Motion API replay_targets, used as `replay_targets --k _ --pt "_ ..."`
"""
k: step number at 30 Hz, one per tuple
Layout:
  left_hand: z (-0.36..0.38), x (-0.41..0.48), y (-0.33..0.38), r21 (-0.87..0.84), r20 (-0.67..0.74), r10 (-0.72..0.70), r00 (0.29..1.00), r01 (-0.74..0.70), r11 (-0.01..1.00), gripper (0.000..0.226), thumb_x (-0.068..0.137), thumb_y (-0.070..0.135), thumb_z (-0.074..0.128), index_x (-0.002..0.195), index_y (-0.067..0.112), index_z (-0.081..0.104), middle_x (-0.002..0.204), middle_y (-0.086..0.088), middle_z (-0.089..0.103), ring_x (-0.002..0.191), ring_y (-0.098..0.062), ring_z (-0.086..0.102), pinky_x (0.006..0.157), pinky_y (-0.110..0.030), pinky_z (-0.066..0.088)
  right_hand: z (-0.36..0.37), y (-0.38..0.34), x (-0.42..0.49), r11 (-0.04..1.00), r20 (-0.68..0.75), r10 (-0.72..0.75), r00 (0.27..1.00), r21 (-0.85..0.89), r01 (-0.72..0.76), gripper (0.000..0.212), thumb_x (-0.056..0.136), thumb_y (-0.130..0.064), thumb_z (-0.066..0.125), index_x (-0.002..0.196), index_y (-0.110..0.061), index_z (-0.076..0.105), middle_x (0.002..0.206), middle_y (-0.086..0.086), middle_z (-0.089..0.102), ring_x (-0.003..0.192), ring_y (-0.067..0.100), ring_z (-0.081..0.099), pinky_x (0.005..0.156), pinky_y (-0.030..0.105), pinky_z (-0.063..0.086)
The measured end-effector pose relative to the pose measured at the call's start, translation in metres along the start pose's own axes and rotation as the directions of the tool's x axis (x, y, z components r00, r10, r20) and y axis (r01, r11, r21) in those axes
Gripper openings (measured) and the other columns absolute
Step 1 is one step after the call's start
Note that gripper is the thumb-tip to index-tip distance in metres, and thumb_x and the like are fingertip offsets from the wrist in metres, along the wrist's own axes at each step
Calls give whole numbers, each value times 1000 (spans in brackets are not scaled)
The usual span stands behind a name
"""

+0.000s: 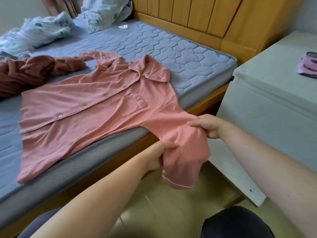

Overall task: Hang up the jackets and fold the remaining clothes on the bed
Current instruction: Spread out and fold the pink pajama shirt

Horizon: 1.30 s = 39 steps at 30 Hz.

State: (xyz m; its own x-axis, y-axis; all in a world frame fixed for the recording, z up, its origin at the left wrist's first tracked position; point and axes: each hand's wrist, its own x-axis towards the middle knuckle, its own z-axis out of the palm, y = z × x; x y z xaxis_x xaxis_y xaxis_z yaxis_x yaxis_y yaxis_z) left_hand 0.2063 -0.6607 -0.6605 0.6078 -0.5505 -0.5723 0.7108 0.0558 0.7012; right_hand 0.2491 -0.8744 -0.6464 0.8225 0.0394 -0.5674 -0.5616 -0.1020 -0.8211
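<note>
A pink button-up pajama shirt point(89, 107) lies spread face up on the grey quilted mattress point(171, 48), collar toward the headboard. Its near sleeve hangs off the bed's edge over the floor. My left hand point(159, 155) grips that sleeve from below, fingers curled into the cloth. My right hand point(207, 125) pinches the same sleeve higher up, near the shoulder seam. A crumpled brown garment point(34, 71) lies on the mattress at the left, beyond the shirt's far sleeve.
Rumpled white floral bedding point(44, 30) is piled at the far left. A wooden headboard point(205, 16) rises behind. A white bedside cabinet point(274, 93) stands right of the bed with a pink object point(307, 65) on top. Tiled floor lies below.
</note>
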Motion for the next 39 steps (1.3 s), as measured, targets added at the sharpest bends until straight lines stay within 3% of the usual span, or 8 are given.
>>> replay_targets --k 6,9,15,20,24,29,34,39 --pt "33 -19 63 -174 -75 84 994 -96 980 21 96 7 43 105 4 61 84 -10 65 77 -21 62 78 -32 51 -8 -29 -18 938 -23 -48 999 344 53 42 95 -46 50 103 -9 68 88 6 74 79 16 70 68 25 55" --pt "47 -21 90 -259 -149 188 971 -222 940 25 97 5 40 100 8 64 79 -6 66 67 -16 64 65 -28 54 -10 -32 -36 861 134 -125 983 507 41 54 94 -58 40 118 -17 66 115 8 69 102 19 67 90 33 49" --pt "55 -14 116 -402 -266 242 933 -335 852 20 97 13 44 105 4 61 86 -6 62 76 -16 58 66 -29 54 -30 -44 -72 970 400 -152 904 235 59 55 81 -35 71 127 -8 57 127 16 60 116 28 59 93 40 52" --pt "51 -27 126 262 -418 211 884 -105 959 27 96 25 49 84 4 60 65 -8 62 54 -21 62 50 -27 52 -34 -89 -86 973 254 -138 957 216 83 30 98 -18 49 122 -4 58 112 14 68 102 22 64 91 33 52" --pt "39 -45 137 822 -336 527 780 -30 568 31 97 22 47 80 5 66 72 -6 68 66 -22 67 64 -31 56 -16 -124 -85 979 54 -9 998 202 -2 30 98 -13 46 119 5 60 112 18 67 89 24 66 81 36 54" --pt "38 -76 148 903 151 799 583 -411 129 27 92 36 57 109 16 61 106 2 64 100 -16 58 93 -37 47 21 -148 -84 958 -151 62 987 288 -16 25 98 -6 37 98 9 56 83 19 67 75 28 65 66 38 57" --pt "8 -62 114 805 588 734 340 -156 -573 103 68 71 60 149 19 21 156 -7 24 145 -22 16 117 -49 18 54 -172 -79 878 -232 15 973 468 98 37 97 5 22 108 17 55 103 24 61 98 35 62 77 43 52" --pt "-8 -32 103 942 332 916 225 -32 -333 89 76 53 53 149 21 15 159 -9 15 148 -25 5 117 -56 13 96 -201 -56 786 -259 25 966 602 141 45 93 8 17 121 12 53 134 20 51 120 31 55 83 49 48"
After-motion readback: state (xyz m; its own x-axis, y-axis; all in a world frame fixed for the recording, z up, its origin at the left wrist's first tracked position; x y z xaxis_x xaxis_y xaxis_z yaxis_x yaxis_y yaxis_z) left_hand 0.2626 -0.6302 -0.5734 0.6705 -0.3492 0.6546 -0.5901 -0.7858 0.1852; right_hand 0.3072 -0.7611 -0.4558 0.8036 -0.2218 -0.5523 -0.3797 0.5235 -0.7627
